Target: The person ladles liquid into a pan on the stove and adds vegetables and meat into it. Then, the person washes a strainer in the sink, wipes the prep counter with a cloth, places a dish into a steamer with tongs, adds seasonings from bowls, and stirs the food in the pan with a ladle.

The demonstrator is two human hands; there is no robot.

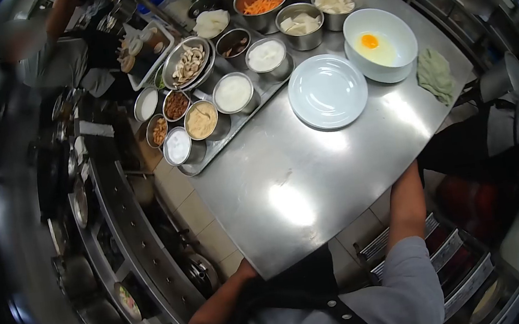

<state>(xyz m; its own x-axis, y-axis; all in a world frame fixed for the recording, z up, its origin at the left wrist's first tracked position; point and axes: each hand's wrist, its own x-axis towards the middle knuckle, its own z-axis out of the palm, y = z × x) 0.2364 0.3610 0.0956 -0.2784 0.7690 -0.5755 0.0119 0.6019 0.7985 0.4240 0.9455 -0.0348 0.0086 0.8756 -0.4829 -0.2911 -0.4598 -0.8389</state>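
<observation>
1. 11 o'clock: round steel bowl (209, 72), mushrooms (189, 64) already sliced.
2. 7 o'clock: left hand hidden beyond grey steel table (246, 186); grip cannot be told.
3. 2 o'clock: pale-blue round plate (328, 90); beside it, deep pale-blue bowl (395, 31), egg (370, 42) cracked, unmixed.
4. 4 o'clock: right hand hidden likewise.

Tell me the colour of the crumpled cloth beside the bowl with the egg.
The crumpled cloth is pale greyish green; it shows in the head view.
</observation>
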